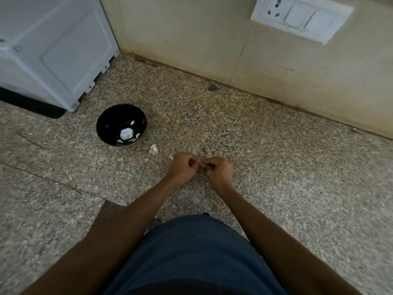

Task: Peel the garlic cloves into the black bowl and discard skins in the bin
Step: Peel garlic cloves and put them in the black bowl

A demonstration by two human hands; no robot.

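Observation:
My left hand [182,167] and my right hand [219,170] meet fingertip to fingertip low over the speckled stone counter, fingers curled, pinching a small garlic clove [201,165] between them; most of the clove is hidden by the fingers. The black bowl [106,121] stands to the left and farther back, holding a garlic bulb [126,133] and a few pale peeled cloves. A piece of white garlic skin [153,148] lies on the counter between the bowl and my left hand, and a smaller scrap [170,156] lies just beside that hand. No bin is in view.
A grey-white appliance [53,50] on a black base stands at the back left, close behind the bowl. A tiled wall [212,39] runs along the back, with a white socket and switch plate [302,18] at upper right. A small dark mark [212,87] lies near the wall.

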